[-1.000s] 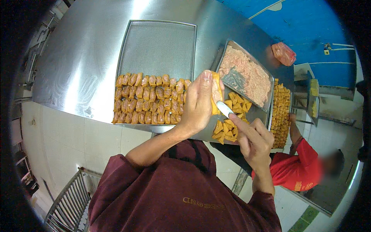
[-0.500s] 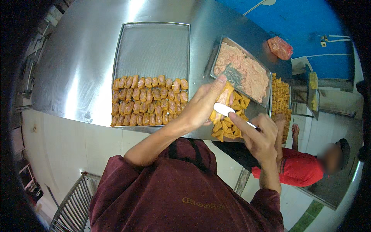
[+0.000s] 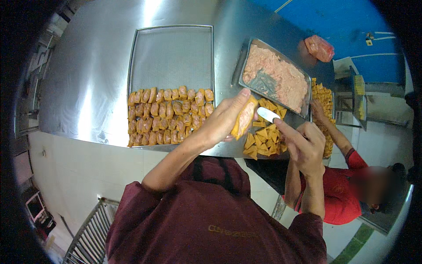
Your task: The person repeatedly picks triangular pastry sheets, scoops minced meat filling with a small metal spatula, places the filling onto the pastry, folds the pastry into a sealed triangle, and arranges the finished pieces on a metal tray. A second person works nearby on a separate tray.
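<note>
My left hand point(image 3: 220, 121) is closed around a tofu puff point(image 3: 246, 116), gripping it with the thumb on top; pale pink filling shows along its open side. In my right hand point(image 3: 307, 147) is a small spreader point(image 3: 267, 115) with a white oval head, the index finger stretched along it. Its head is just right of the puff. Beneath lies a pile of triangular golden tofu pieces point(image 3: 265, 140). Beyond them, a metal pan point(image 3: 263, 83) holds pink minced paste, with bare metal showing at its near left part.
A mesh tray point(image 3: 171, 53) on the left carries several rows of filled tofu puffs point(image 3: 169, 110). A red plastic bag point(image 3: 319, 48) lies at the far right. A co-worker in red point(image 3: 338, 189) reaches toward another tray of tofu pieces point(image 3: 323, 94) on the right.
The spreader has moved off the puff to the right, and the puff has tilted to show its filled side. The co-worker has stretched an arm over the right-hand tray.
</note>
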A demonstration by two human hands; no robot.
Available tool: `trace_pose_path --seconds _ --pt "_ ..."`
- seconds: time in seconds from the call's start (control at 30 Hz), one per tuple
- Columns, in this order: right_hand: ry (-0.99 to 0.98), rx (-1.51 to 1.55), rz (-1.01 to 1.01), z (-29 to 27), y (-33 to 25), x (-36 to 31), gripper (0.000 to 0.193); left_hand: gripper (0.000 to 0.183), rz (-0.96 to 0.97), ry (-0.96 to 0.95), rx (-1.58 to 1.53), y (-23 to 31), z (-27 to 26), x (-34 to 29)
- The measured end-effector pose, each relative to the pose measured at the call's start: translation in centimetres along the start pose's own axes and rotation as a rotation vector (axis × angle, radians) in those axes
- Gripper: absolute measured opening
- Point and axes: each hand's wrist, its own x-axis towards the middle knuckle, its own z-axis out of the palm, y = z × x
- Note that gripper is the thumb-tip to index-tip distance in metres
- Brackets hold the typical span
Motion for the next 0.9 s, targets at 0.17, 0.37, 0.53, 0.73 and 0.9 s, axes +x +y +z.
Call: trace_pose_path --seconds 0.17,0.37,0.53,0.73,0.9 --pt "0.156 0.163 0.193 1.6 -0.1 -2.5 0.052 0.044 -0.013 0.157 -0.01 -2.7 -4.7 2.9" --pt "0.188 0.346 0.475 4.4 -0.4 -6.0 0.049 0.045 0.004 0.443 0.305 -8.0 -17.5 11.1" --pt "0.313 0.542 0.565 7.4 -0.1 -7.9 0.044 0.047 -0.162 0.492 0.291 -12.7 -22.4 17.3" --pt "0.36 0.563 0.658 9.1 1.2 -9.5 0.039 0.046 -0.193 0.449 0.513 -14.7 -21.7 20.2" --pt "0.298 0.604 0.869 9.3 2.8 -11.3 0.033 0.045 -0.282 0.341 0.613 -14.1 -22.0 20.2"
